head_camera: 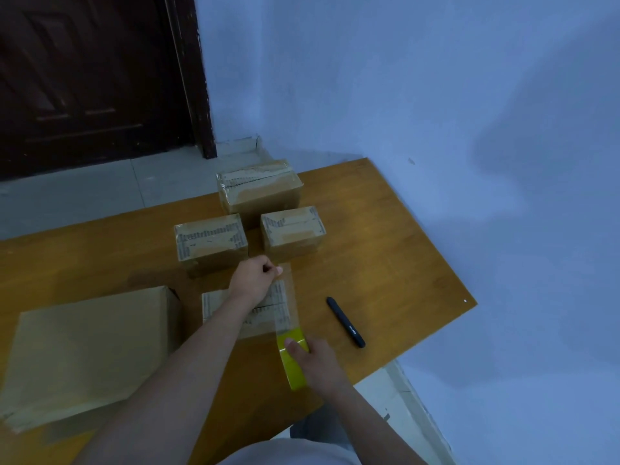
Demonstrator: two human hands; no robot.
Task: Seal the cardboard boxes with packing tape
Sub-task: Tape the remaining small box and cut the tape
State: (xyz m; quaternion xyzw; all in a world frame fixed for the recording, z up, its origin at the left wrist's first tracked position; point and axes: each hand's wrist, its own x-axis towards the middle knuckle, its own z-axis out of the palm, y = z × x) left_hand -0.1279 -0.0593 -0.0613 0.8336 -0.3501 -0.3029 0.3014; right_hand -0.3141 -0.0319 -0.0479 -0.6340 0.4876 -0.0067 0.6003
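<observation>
Small brown cardboard box (245, 313) lies closed on the wooden surface (385, 250). Your left hand (256, 278) pinches the clear tape strip (285, 303) stretched over it; your right hand (318, 362) grips the yellow tape roll (293, 357).

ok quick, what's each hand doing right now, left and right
Left hand: fingers pinching the free end of the clear tape strip, stretched over the small box.
Right hand: holding the yellow tape roll, thumb on top.
</observation>
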